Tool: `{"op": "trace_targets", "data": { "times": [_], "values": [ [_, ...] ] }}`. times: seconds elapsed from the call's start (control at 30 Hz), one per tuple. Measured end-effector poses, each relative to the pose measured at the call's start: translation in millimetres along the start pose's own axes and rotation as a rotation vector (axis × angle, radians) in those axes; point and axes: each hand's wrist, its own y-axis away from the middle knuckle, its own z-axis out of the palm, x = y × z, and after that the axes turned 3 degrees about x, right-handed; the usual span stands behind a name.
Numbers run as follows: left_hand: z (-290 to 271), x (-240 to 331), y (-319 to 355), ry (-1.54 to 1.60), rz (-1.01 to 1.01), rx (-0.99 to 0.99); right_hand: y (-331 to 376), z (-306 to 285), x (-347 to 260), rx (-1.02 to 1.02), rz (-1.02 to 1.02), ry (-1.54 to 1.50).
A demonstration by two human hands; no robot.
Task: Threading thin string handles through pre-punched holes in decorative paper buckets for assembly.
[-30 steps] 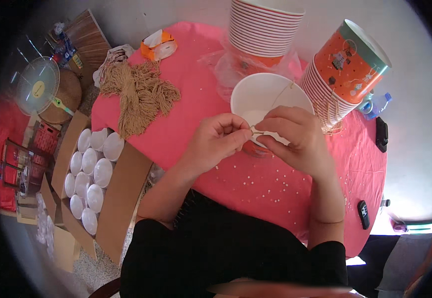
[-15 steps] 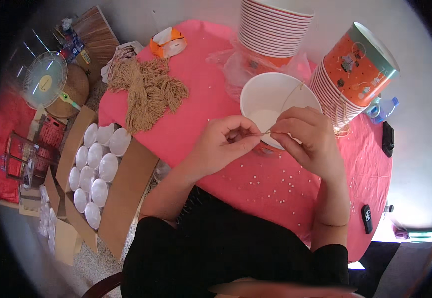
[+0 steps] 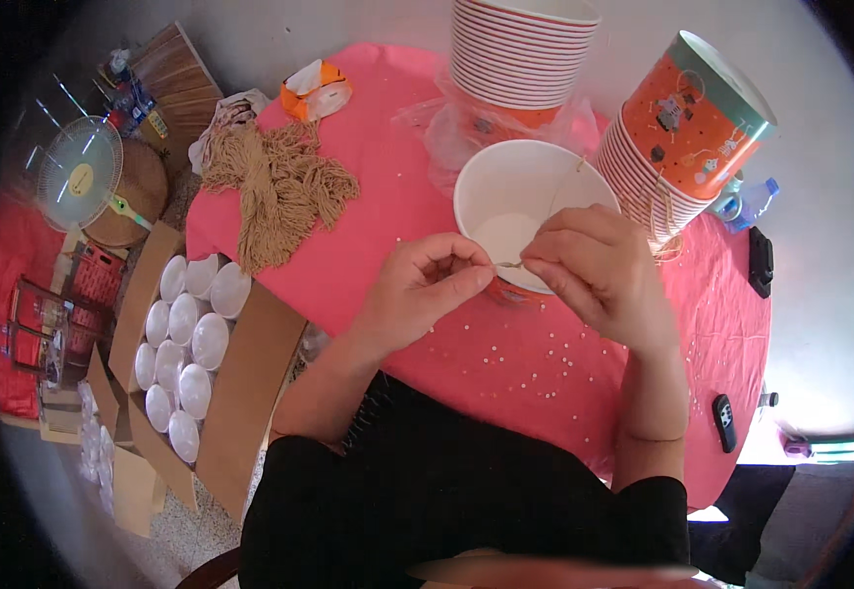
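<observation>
Over the near rim of a white-lined paper bucket [image 3: 491, 182], both of my hands pinch a thin tan cord [image 3: 508, 264]. My left hand [image 3: 415, 294] grips one end between thumb and forefinger. The fingers of my right hand [image 3: 599, 280] are closed on the cord a short way to the right. Between them the short stretch looks twisted or knotted; which, I cannot tell. Another length of cord rises from behind my right hand to the bucket's far right rim, where a small knot shows. The bucket's orange outside is mostly hidden below my hands.
Stacked paper buckets [image 3: 525, 59] stand behind, and a leaning orange-and-green stack [image 3: 692, 128] sits to the right. A tan cord bundle [image 3: 284, 191] lies left on the pink tablecloth [image 3: 387, 128]. Small white beads [image 3: 545, 363] are scattered nearby. A carton [image 3: 250, 393] of clear cups stands left.
The whole view has shifted slightly. The gap between my two hands is a little wider, showing more of the cord. Both hands keep their pinch.
</observation>
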Motion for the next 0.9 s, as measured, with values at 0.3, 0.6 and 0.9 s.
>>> {"op": "trace_targets", "data": {
  "times": [0.3, 0.6, 0.9],
  "values": [
    [13, -11, -1, -0.025, 0.099, 0.118, 0, 22, 7, -0.025, 0.005, 0.047],
    [17, -15, -3, 0.031, 0.175, 0.133, 0, 24, 7, -0.029, 0.028, 0.004],
    [23, -17, -4, -0.398, 0.511, 0.319, 1, 25, 3, -0.086, 0.141, -0.134]
  ]
}}
